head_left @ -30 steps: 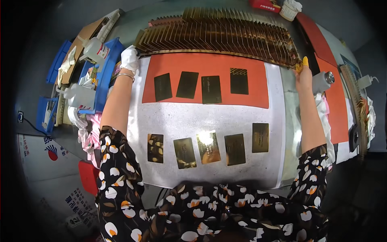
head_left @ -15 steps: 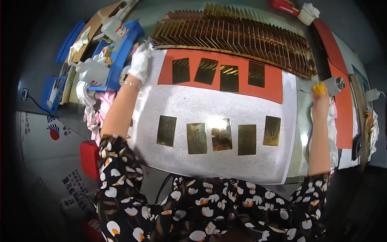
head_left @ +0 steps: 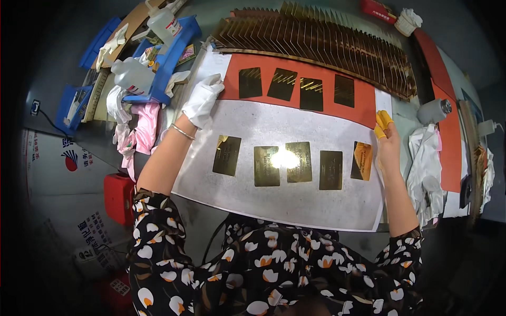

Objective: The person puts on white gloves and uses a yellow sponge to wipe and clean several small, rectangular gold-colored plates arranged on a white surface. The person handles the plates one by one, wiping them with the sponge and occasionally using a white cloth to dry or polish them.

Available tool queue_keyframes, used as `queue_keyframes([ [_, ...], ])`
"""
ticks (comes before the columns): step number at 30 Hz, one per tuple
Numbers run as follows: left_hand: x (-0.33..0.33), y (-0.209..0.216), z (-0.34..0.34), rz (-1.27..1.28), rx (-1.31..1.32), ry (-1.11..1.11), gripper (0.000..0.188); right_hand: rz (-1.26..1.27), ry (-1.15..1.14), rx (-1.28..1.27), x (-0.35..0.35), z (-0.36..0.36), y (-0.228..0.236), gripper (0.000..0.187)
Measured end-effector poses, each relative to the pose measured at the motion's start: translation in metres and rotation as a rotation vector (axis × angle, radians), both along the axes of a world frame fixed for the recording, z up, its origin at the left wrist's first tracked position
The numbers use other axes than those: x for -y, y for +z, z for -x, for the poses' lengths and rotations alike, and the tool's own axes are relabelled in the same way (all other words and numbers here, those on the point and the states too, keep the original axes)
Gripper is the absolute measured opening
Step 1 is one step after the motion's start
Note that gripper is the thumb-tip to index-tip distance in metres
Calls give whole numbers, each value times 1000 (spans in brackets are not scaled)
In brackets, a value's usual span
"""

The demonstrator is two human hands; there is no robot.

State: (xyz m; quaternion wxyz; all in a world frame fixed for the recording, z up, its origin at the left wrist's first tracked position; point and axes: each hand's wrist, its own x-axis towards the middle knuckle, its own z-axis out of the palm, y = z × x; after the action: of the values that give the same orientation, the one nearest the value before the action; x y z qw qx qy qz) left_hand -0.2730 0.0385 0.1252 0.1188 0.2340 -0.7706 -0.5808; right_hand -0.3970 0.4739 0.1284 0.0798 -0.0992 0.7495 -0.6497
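Observation:
My left hand (head_left: 203, 100), in a white glove, hovers over the left side of a grey-white sheet (head_left: 242, 203). Its fingers are loosely bent, with nothing visible in them. Yellow finger covers show on the tips of my right hand (head_left: 387, 136), which is open and empty at the sheet's right edge. Just left of it lies a gold metal card (head_left: 361, 160) reflecting orange. Several similar cards, including a dark gold card (head_left: 331, 170), form a row on the sheet. Farther off, more dark cards, one of them a dark card (head_left: 250, 83), lie on an orange-red mat (head_left: 348, 113).
A long slotted rack (head_left: 316, 47) holding many upright metal plates spans the back. To the left stand a blue tray (head_left: 163, 68), a clear plastic bottle (head_left: 132, 76) and pink cloth (head_left: 146, 126). White gloves (head_left: 424, 168) and a grey bottle (head_left: 435, 111) are at the right.
My left hand has come right and nearer from the rack's left end. My right hand has moved left, away from the grey bottle, to the sheet's edge. The view has shifted slightly.

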Motion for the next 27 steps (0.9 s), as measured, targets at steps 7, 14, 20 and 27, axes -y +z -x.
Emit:
queue_keyframes([
  [7, -32, 30, -14, 575, 77, -129, 61, -32, 96, -65, -11, -12, -2, 40],
  [14, -52, 40, -32, 807, -77, -198, 92, -519, -85, -667, -90, -34, 50, 30],
  [20, -90, 57, -41, 545, -202, -351, 116, -970, -535, -618, -202, -50, 70, 28],
  [27, -171, 80, -35, 456, -132, -602, 139, -1311, -455, -558, -223, -58, 38, 69],
])
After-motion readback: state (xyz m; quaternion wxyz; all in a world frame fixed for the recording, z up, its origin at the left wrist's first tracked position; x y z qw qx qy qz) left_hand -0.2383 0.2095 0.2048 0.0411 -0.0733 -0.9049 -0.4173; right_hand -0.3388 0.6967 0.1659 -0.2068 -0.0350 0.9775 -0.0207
